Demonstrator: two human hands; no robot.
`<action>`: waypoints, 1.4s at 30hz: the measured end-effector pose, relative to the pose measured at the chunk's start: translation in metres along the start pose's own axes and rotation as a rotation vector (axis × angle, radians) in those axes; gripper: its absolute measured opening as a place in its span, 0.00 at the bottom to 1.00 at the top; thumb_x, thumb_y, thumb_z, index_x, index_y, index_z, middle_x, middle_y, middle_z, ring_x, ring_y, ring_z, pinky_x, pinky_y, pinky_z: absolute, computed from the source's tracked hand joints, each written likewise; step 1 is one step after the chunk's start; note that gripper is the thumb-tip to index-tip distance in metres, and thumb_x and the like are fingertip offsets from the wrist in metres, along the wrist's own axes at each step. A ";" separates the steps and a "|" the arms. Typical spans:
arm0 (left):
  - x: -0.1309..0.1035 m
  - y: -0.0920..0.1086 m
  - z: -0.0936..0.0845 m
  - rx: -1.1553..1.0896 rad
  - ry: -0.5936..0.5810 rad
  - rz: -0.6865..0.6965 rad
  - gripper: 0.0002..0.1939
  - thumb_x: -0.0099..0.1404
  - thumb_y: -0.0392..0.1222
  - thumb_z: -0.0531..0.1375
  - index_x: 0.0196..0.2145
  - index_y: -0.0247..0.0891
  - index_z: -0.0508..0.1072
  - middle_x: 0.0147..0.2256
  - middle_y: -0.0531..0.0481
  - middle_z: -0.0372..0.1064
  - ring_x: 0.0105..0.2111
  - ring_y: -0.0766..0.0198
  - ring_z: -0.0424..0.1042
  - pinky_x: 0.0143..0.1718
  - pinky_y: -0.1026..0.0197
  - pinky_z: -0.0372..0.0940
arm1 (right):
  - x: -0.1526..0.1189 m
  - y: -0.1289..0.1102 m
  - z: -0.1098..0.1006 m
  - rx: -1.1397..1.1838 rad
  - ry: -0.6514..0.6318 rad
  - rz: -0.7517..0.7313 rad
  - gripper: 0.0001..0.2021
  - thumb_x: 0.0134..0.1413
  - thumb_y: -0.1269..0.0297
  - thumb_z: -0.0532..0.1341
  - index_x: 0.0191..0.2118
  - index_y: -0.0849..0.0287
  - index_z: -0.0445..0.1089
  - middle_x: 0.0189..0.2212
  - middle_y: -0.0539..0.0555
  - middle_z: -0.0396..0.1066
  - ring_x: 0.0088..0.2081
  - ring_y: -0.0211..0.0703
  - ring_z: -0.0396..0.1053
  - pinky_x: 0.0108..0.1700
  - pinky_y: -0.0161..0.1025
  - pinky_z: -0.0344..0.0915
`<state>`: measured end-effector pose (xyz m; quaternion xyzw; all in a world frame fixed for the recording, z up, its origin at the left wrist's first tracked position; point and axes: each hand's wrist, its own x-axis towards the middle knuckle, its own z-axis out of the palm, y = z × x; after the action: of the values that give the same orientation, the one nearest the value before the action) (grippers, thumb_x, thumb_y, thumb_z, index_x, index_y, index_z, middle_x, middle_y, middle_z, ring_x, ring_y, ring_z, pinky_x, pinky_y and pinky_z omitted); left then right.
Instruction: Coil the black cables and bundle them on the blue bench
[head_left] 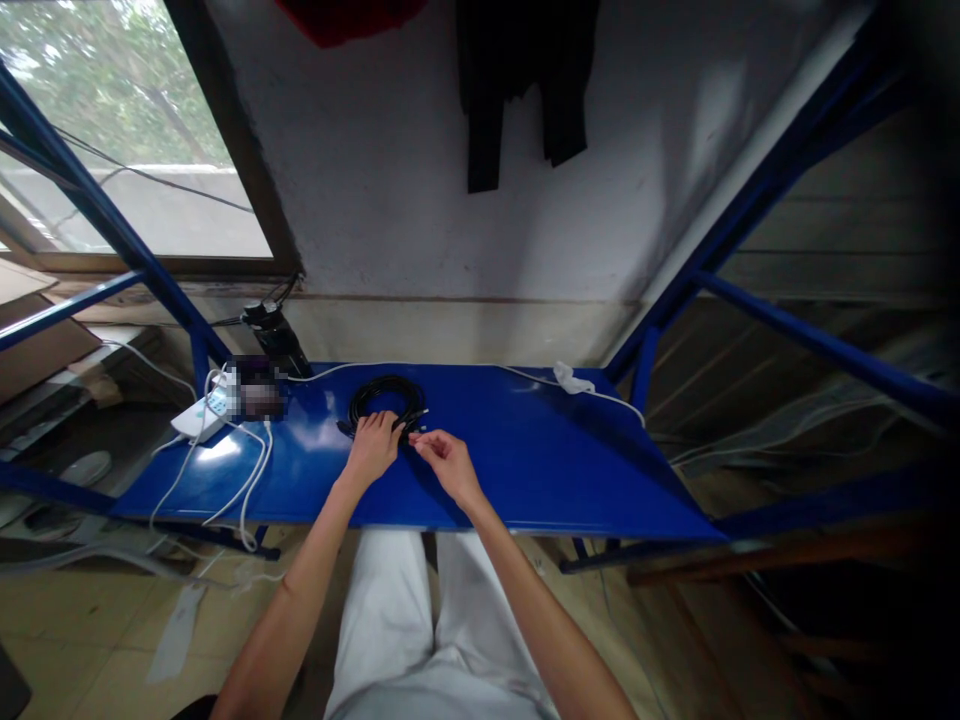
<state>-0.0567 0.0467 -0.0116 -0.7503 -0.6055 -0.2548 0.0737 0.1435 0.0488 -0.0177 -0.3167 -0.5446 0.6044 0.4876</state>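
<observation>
A coiled black cable (pixel 387 384) lies on the blue shelf board in front of me. My left hand (pixel 375 444) is closed over the near side of the coil, its fingers wrapped on the strands. Just to the right, my right hand (pixel 448 462) pinches at the coil's near right edge, thumb and forefinger together. Something small sits at those fingertips, perhaps a cable end or a tie; it is too small to make out. A short light tip sticks out of the coil above the right fingertips.
The blue shelf board (pixel 540 450) spans between blue metal posts. At its left lie a white power strip (pixel 201 418), white cords (pixel 259 465) and a blurred-out item. A black cylinder (pixel 276 338) stands behind. A crumpled white piece (pixel 574 379) lies at the back right along a white cord.
</observation>
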 end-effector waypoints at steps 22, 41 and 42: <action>0.046 0.081 0.041 -0.491 0.131 -0.095 0.10 0.73 0.43 0.63 0.51 0.42 0.78 0.50 0.42 0.75 0.53 0.49 0.74 0.57 0.44 0.65 | 0.024 -0.014 -0.068 -0.168 0.214 -0.146 0.13 0.59 0.49 0.73 0.39 0.52 0.81 0.47 0.57 0.82 0.51 0.54 0.79 0.61 0.51 0.73; 0.048 0.079 0.034 -0.553 0.108 -0.128 0.17 0.81 0.44 0.54 0.57 0.46 0.81 0.52 0.43 0.78 0.55 0.52 0.76 0.59 0.45 0.65 | 0.034 -0.017 -0.056 -0.141 0.311 -0.074 0.15 0.51 0.48 0.76 0.39 0.52 0.84 0.39 0.54 0.84 0.42 0.52 0.80 0.52 0.49 0.75; 0.048 0.079 0.033 -0.565 0.109 -0.125 0.17 0.81 0.43 0.54 0.57 0.46 0.81 0.53 0.43 0.79 0.55 0.52 0.76 0.59 0.44 0.65 | 0.035 -0.016 -0.054 -0.141 0.320 -0.079 0.15 0.51 0.48 0.76 0.38 0.52 0.84 0.39 0.54 0.84 0.42 0.52 0.80 0.52 0.49 0.75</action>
<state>0.0344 0.0824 -0.0015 -0.6874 -0.5508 -0.4575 -0.1217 0.1854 0.0992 -0.0078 -0.4204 -0.5132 0.4870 0.5681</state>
